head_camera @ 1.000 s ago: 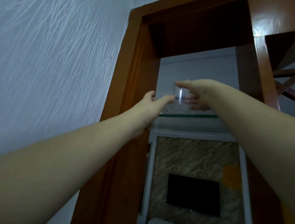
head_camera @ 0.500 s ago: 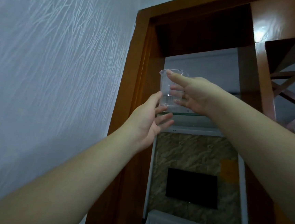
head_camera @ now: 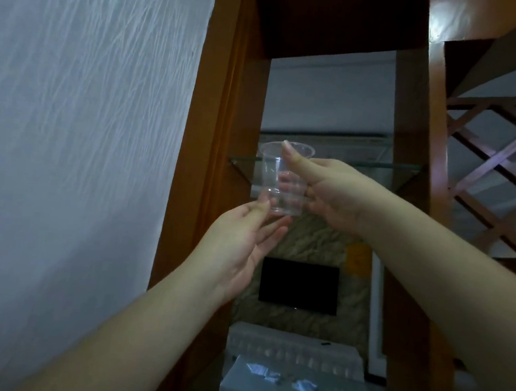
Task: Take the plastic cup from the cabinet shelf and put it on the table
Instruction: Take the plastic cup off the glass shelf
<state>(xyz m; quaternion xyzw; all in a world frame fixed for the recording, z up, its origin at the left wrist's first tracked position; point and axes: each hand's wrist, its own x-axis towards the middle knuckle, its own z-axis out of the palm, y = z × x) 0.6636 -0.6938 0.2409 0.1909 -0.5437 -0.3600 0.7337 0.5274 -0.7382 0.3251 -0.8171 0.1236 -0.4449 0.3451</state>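
A clear plastic cup is held upright in the air in front of the glass shelf of the wooden cabinet. My right hand grips it from the right, thumb up near the rim and fingers wrapped behind it. My left hand is just below, palm up, with its thumb and fingertips touching the cup's lower edge and base. The cup looks empty.
The cabinet's brown wooden frame stands beside a textured white wall. A wooden lattice fills the right. Through the opening I see a dark screen on a marble wall and a grey-covered surface with small white scraps below.
My right hand lifted the cup off the glass shelf and brought it down and toward me. My left hand came up under the cup's base. The view tilted downward.
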